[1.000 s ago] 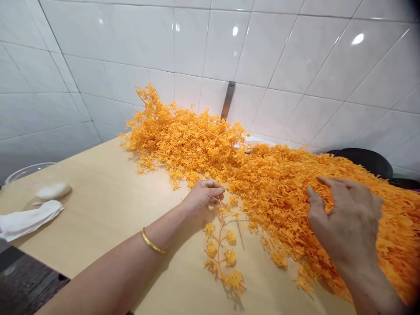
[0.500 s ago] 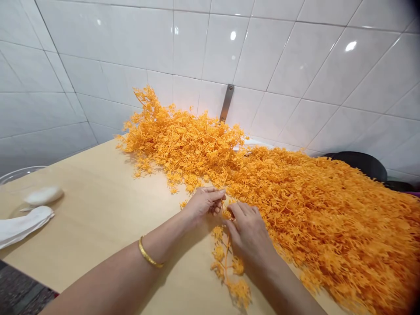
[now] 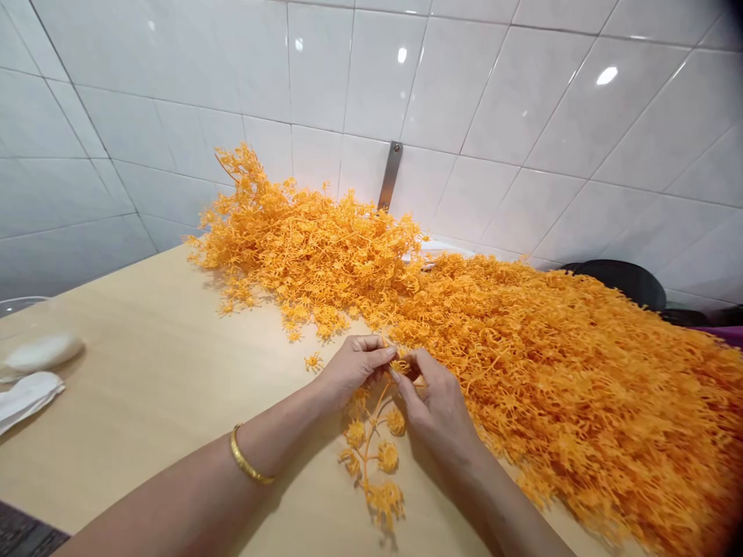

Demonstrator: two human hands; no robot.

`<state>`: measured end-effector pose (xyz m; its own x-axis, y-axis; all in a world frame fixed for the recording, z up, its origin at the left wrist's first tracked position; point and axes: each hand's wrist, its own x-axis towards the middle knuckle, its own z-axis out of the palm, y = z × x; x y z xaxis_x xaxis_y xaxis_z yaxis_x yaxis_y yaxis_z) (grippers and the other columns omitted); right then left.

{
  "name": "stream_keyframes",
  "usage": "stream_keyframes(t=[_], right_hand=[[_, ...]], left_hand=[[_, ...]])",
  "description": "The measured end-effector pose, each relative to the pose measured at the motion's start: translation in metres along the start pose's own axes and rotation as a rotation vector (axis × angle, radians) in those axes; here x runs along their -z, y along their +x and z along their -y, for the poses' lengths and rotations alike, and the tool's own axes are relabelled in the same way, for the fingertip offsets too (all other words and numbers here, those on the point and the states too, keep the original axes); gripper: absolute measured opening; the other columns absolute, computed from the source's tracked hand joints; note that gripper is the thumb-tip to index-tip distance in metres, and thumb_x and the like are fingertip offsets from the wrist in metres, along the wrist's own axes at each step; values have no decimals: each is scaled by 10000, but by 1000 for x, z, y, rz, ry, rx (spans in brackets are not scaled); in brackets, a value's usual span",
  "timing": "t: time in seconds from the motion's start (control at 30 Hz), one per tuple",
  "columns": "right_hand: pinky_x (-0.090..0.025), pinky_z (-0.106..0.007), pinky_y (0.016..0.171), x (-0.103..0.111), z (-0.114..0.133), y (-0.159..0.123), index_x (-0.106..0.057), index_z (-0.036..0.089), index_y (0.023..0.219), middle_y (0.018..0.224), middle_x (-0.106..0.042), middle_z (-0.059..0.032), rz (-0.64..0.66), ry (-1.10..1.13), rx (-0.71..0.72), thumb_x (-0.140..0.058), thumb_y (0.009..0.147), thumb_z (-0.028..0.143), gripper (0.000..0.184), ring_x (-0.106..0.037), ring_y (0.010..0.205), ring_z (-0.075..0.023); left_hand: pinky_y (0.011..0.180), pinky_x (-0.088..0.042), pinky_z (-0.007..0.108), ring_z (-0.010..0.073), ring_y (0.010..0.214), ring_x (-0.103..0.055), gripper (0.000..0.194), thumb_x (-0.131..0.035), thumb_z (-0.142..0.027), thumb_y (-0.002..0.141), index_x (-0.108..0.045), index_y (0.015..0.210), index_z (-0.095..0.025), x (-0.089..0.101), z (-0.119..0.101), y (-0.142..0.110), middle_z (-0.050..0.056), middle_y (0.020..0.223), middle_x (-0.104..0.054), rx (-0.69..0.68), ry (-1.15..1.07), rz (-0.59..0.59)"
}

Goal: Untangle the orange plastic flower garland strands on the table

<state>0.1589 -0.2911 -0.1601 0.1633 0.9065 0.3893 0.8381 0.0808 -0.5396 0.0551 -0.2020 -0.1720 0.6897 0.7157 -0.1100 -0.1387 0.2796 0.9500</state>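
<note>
Between my hands is an orange plastic flower sprig (image 3: 367, 456), its thin branching stem hanging toward me with several spiky blossoms along it. My left hand (image 3: 358, 363), with a gold bangle (image 3: 247, 458) at the wrist, pinches the sprig's upper end between thumb and fingers. Close against it, my right hand (image 3: 433, 391) has thumb and forefinger closed on a blossom near the same end. The fingertips almost meet, so the exact spot they grip is partly hidden. Behind and to the right lies a big heap of similar orange sprigs (image 3: 557, 371).
A second mound of orange sprigs (image 3: 313, 240) leans toward the tiled wall (image 3: 464, 100). One loose blossom (image 3: 313, 362) lies on the wooden table (image 3: 162, 371). White cloth-like items (image 3: 35, 394) rest at the left. A black round object (image 3: 621, 280) stands behind the heap.
My hands have come closer together, the right now touching the upper end of the sprig. The sprig has swung left and its stem shows more. The view has shifted slightly right.
</note>
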Motion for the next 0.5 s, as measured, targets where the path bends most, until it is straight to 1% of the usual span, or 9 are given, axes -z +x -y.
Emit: stream_keyframes(t=[0.1, 0.2, 0.27, 0.4, 0.47, 0.5], right_hand=[[-340, -232, 582, 2, 5, 0, -468, 182, 748, 712, -507, -2, 33, 191, -73, -431, 785, 237, 76, -455, 650, -121], [-345, -230, 578, 2, 7, 1, -467, 181, 737, 708, -498, 1, 63, 276, -98, -436, 782, 245, 84, -452, 654, -121], [-343, -234, 584, 2, 6, 1, -468, 183, 735, 708, -496, -1, 58, 263, -84, -405, 787, 214, 88, -447, 655, -122], [-327, -249, 593, 1, 7, -2, -436, 184, 658, 690, -481, -5, 5, 78, -8, -396, 751, 143, 108, -432, 658, -133], [-324, -247, 571, 5, 15, -7, -417, 186, 635, 655, -470, -2, 1, 44, 7, -396, 749, 140, 124, -428, 629, -131], [-326, -244, 557, 9, 21, -11, -416, 189, 637, 637, -468, 1, 14, 57, 18, -395, 757, 147, 129, -430, 611, -128]], left_hand=[[398, -212, 188, 40, 381, -338, 284, -635, -348, 612, -462, 540, -134, -2, -1, -2, -42, 433, -411, -1, -14, 8], [406, -225, 186, 38, 392, -332, 275, -622, -337, 621, -456, 539, -134, -3, -1, -3, -46, 444, -402, -30, 9, 10], [396, -203, 185, 31, 382, -296, 285, -601, -333, 643, -440, 517, -135, -4, 0, -3, -53, 431, -374, -60, 86, -2], [395, -204, 182, 28, 390, -271, 304, -560, -316, 680, -405, 488, -138, -5, 5, -1, -59, 429, -339, -137, 198, -17], [400, -219, 177, 28, 401, -282, 307, -549, -299, 688, -396, 477, -136, -4, 6, 3, -56, 434, -340, -189, 236, -39], [399, -224, 175, 27, 400, -288, 309, -545, -292, 690, -391, 472, -136, -2, 6, 5, -54, 433, -345, -208, 246, -81]])
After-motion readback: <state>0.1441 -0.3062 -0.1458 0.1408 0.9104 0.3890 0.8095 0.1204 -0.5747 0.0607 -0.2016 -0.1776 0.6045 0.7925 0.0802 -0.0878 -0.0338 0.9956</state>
